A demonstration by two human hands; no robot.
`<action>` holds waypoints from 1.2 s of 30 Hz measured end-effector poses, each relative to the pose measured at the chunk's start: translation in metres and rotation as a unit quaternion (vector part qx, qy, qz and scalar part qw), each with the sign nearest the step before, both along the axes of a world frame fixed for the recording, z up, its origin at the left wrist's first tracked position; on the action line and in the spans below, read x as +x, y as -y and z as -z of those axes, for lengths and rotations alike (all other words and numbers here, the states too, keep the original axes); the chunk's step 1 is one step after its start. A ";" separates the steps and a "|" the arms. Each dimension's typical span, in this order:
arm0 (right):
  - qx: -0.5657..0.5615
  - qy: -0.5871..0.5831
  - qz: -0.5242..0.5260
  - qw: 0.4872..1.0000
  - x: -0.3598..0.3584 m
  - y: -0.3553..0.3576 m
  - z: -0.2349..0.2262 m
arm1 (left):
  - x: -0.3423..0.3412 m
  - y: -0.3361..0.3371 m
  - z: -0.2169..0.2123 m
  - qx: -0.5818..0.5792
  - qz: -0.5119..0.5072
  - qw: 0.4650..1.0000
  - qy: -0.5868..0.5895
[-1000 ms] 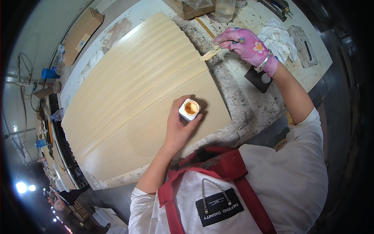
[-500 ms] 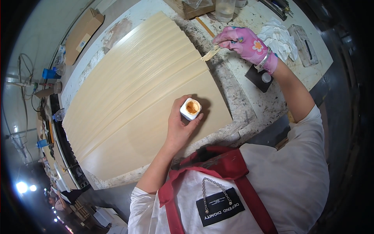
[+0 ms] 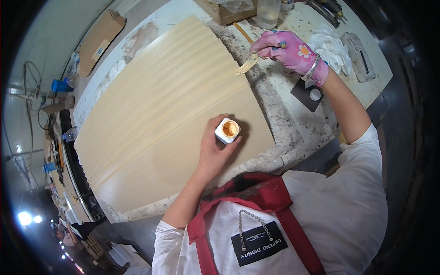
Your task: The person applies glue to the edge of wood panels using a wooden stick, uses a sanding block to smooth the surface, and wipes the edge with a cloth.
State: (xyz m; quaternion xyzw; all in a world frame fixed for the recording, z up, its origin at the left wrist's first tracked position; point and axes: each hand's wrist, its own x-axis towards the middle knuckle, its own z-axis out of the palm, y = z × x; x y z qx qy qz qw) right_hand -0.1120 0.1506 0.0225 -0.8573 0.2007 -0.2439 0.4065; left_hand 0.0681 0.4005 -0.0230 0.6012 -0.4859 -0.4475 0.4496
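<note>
My left hand wraps its thumb and fingers around a white squarish jar, mouth up with orange-tan paste inside, over the plain lower part of a cream ridged panel; I cannot tell whether the jar's base rests on it. My right hand, in a pink flowered glove, pinches a small spatula whose grip is hidden by my fingers. Its cream-smeared blade lies just before 1 o'clock from the jar and points toward 8, its tip right at the panel's right-hand edge, touching or barely above, I cannot tell which. The panel stretches from that tip toward 8 o'clock, its long axis running roughly from between 1 and 2 to between 7 and 8, so the blade sits nearly in line with the nearby ridges. My left hand is over the panel itself, while my right is nearer that stepped edge, just outside it. At 3 o'clock from the glove lies crumpled white tissue; at 5, a black flat piece.
</note>
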 end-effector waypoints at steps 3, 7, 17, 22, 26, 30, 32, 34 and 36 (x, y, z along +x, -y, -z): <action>0.082 -0.005 0.010 0.997 -0.004 0.003 -0.001 | 0.000 0.000 0.000 0.007 0.005 1.000 0.008; 0.088 -0.008 0.040 0.995 -0.009 0.011 -0.003 | 0.000 0.001 0.000 -0.005 0.001 1.000 0.013; 0.037 -0.014 0.005 0.999 -0.001 0.026 0.009 | -0.001 0.001 0.000 0.000 0.003 1.000 0.012; 0.050 -0.011 -0.012 0.999 -0.004 0.029 0.014 | 0.000 0.001 0.001 -0.002 0.005 1.000 0.018; 0.073 -0.017 0.009 0.997 -0.002 0.036 0.022 | -0.001 0.002 -0.001 -0.017 0.005 0.999 0.033; 0.062 0.127 0.020 0.990 0.007 0.054 0.025 | -0.002 0.000 -0.013 0.038 -0.060 0.993 -0.097; 0.096 0.104 0.057 0.988 0.016 0.066 0.024 | 0.001 0.000 -0.020 0.026 -0.076 0.992 -0.099; 0.069 0.087 0.030 0.993 0.027 0.079 0.023 | 0.007 0.000 -0.026 0.003 -0.103 0.989 -0.104; 0.067 0.053 0.018 0.996 0.038 0.088 0.024 | 0.016 0.000 -0.030 -0.015 -0.107 0.990 -0.093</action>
